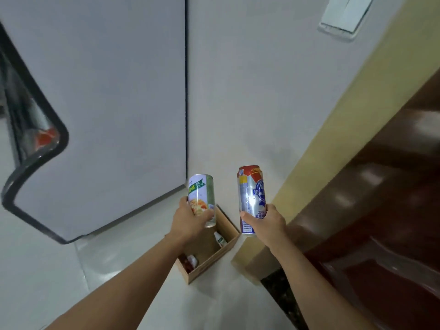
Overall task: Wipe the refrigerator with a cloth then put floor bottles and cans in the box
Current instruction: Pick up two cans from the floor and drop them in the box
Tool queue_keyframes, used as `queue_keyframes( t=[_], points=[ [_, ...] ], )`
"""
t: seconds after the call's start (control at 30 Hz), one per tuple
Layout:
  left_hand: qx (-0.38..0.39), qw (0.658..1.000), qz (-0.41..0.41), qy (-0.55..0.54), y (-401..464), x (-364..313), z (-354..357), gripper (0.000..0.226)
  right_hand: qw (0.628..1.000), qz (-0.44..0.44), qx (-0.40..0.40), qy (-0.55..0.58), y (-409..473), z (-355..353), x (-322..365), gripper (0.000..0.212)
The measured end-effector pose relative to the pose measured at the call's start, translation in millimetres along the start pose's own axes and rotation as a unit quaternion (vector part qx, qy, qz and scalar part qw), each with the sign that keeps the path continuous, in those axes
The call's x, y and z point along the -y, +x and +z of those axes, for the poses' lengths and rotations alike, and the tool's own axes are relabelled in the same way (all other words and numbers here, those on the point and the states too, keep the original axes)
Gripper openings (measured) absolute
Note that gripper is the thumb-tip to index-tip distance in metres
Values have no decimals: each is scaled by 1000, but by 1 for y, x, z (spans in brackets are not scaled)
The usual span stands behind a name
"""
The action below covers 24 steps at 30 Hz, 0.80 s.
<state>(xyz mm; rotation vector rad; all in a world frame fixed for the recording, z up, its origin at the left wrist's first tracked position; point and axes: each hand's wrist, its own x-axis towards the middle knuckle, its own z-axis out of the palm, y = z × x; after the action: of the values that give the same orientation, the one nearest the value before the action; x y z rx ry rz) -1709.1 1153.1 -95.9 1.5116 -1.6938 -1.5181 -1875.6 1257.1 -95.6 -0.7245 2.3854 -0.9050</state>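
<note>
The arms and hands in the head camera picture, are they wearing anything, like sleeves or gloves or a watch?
No. The left hand and right hand are bare, with no gloves, rings or watch showing. Both forearms are bare too; no sleeves come into view.

Soft, even indoor light fills the view, with no hard shadows; only a faint grey shade lies on the wall just right of the refrigerator (107,103). Pale glare patches sit on the dark wooden door (381,186) far right of the refrigerator and on the glossy floor (47,270) below it. The wide lens bends the refrigerator's edges outward. The whole picture is slightly soft, perhaps from motion, most so at the corners.
</note>
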Motion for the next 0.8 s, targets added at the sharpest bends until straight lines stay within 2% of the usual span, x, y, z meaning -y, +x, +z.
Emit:
queue_keyframes(
  t=[0.17, 0.4, 0.63, 0.8],
  points=[
    [-61, 995, -68, -30, 34, 7, 15, 62, 993, -23, 108, -41, 63, 29, 7, 62],
    [-141, 972, -170, -73, 73, 27, 53, 59, 971, -77, 217, -67, 142, 72, 2, 62],
    [-167, 950, -246, -88, 122, 80, 81, 58, 955, -34, 269, -121, 191, 129, -37, 71],
    [-156, 943, -284, -75, 167, 151, 110, 66, 951, 0, 283, -126, 222, 184, -86, 60]
  ],
)
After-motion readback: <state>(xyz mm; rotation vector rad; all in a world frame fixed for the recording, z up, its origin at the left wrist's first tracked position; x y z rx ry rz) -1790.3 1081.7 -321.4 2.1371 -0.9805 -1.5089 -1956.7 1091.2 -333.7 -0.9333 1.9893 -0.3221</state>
